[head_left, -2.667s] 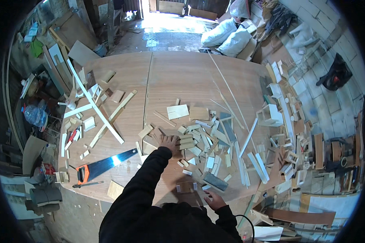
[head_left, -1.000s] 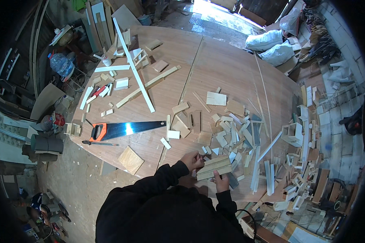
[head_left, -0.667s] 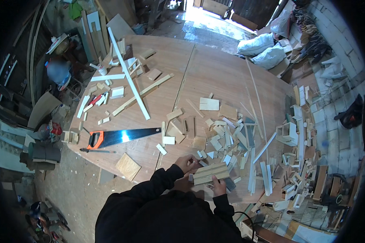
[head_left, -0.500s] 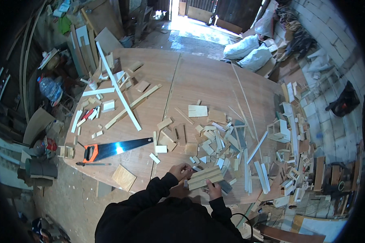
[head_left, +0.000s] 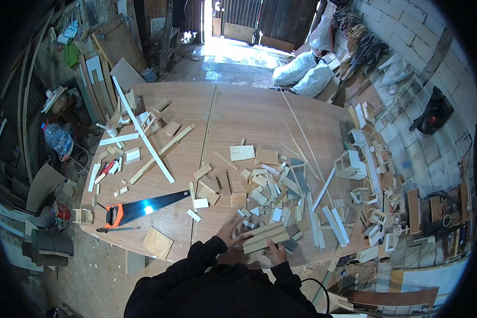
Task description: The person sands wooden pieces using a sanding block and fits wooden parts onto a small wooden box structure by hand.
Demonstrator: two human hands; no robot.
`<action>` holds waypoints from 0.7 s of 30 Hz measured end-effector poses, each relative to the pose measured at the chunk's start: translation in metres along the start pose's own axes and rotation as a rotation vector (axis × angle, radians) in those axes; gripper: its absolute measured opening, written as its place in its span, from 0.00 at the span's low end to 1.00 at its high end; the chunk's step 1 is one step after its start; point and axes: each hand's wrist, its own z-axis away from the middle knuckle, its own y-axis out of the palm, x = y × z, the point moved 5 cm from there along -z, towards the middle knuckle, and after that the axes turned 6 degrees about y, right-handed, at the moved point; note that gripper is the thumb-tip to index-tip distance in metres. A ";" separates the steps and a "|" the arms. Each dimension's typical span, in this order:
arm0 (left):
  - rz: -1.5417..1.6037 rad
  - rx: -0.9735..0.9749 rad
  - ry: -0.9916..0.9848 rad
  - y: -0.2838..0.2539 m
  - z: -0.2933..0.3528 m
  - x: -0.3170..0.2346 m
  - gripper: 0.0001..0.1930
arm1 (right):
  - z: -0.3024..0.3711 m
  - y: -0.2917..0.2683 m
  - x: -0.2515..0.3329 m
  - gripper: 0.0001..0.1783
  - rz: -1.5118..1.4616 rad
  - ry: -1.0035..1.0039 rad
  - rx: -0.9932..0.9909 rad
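At the table's near edge, my right hand (head_left: 275,253) grips a grooved wooden block (head_left: 264,237) by its near side, thumb lying on top. The block is pale, with long strips running along its length, and it is slightly tilted. Beside its left end is my left hand (head_left: 229,231), fingers stretched out and somewhat blurred; nothing shows in them. Whether its fingertips touch the block I cannot tell. Just beyond both hands lie small white and pale wood offcuts (head_left: 276,214).
A handsaw (head_left: 148,207) with an orange handle lies to the left, above a square wooden piece (head_left: 158,243). A long white strip (head_left: 143,130) crosses other wood at the far left. More strips (head_left: 336,226) and small wooden assemblies (head_left: 350,166) lie on the right.
My left hand has gone from a pinch near the block to outstretched fingers. My right hand still holds the block. The view has tilted up and shifted slightly right.
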 end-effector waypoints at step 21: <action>0.452 0.432 -0.536 0.062 0.030 -0.073 0.30 | 0.028 -0.036 0.023 0.24 0.327 -0.330 0.098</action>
